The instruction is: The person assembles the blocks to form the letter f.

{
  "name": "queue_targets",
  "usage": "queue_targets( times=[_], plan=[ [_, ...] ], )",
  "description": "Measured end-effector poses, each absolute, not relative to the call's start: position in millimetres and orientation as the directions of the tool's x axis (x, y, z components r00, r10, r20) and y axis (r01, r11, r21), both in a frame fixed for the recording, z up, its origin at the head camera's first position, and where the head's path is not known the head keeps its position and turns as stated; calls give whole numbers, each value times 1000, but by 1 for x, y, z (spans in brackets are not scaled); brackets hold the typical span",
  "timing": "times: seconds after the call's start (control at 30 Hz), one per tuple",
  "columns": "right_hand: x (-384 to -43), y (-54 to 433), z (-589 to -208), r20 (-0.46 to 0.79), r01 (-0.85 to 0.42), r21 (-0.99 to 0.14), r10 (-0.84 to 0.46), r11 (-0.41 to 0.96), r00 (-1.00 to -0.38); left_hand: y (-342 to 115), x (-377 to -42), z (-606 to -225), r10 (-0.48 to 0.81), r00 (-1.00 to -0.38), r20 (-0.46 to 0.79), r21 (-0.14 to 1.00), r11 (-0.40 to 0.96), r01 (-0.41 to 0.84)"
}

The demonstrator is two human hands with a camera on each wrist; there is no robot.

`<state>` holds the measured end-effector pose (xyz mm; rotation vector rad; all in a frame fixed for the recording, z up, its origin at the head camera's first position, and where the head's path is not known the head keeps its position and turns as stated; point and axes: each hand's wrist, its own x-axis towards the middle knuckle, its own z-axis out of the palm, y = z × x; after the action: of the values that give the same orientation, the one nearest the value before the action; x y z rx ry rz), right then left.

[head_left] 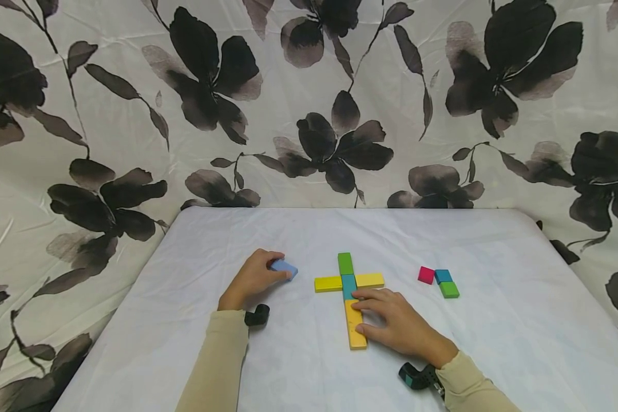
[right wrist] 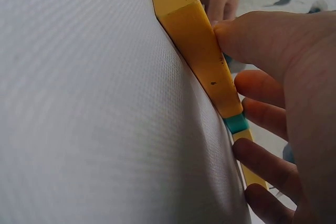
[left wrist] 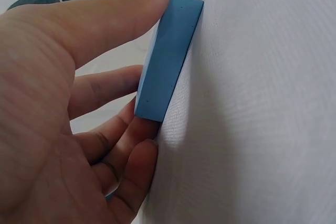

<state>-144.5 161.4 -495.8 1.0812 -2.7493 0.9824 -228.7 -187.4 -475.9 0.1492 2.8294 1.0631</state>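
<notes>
A cross of wooden blocks lies on the white-covered table: a green block [head_left: 345, 264] at the far end, a teal block [head_left: 348, 286] in the centre, a yellow block [head_left: 328, 284] and a second yellow block [head_left: 369, 280] as side arms, and a long orange block [head_left: 356, 325] nearest me. My right hand [head_left: 399, 323] rests over the cross from the right, thumb and fingertips touching the orange block with fingers loosely bent. To the left of the cross, my left hand [head_left: 254, 277] pinches a light blue block [left wrist: 170, 59] between thumb and fingers, low over the cloth.
Right of the cross sit a red block [head_left: 426, 275], a blue block [head_left: 443, 276] and a small green block [head_left: 449, 289], grouped together. A white cloth [head_left: 525, 320] covers the table. Behind it hangs a floral curtain [head_left: 268, 114].
</notes>
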Motion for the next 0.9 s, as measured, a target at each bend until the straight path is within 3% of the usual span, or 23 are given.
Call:
queue_targets(
  times=[0.9],
  plan=[
    [-147,163,-498,216,-599,-568,-600,564,-770,-188,-228,-475,122,-989,-89,647,761,35]
  ],
)
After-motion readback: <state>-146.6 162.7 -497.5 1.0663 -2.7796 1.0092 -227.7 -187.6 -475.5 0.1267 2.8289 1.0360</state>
